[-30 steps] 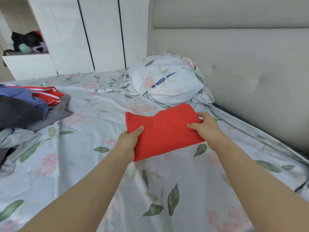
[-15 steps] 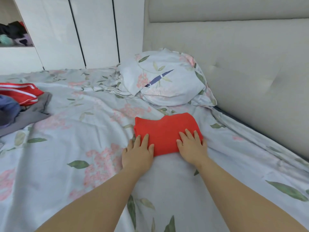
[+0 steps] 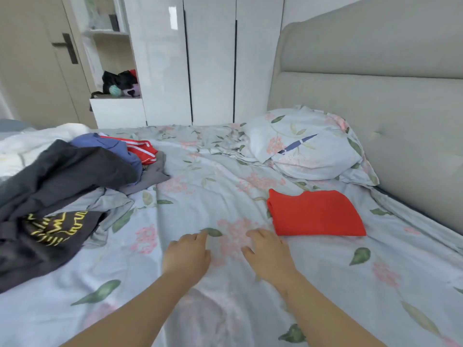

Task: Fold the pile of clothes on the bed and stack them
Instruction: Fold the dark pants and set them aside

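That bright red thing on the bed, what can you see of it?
The red garment is a plain, soft-looking, bright orange-red cloth, folded into a flat, rough rectangle whose far edge dips in the middle. It lies on the floral sheet just in front of the pillow. The right hand is close to its near corner but does not hold it.

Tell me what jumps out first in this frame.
The folded red garment pops first, lying flat on the bed at right, in front of the pillow. Next is the dark rumpled pile of unfolded clothes at the left. The left hand and right hand are empty, with relaxed fingers over the sheet in the middle.
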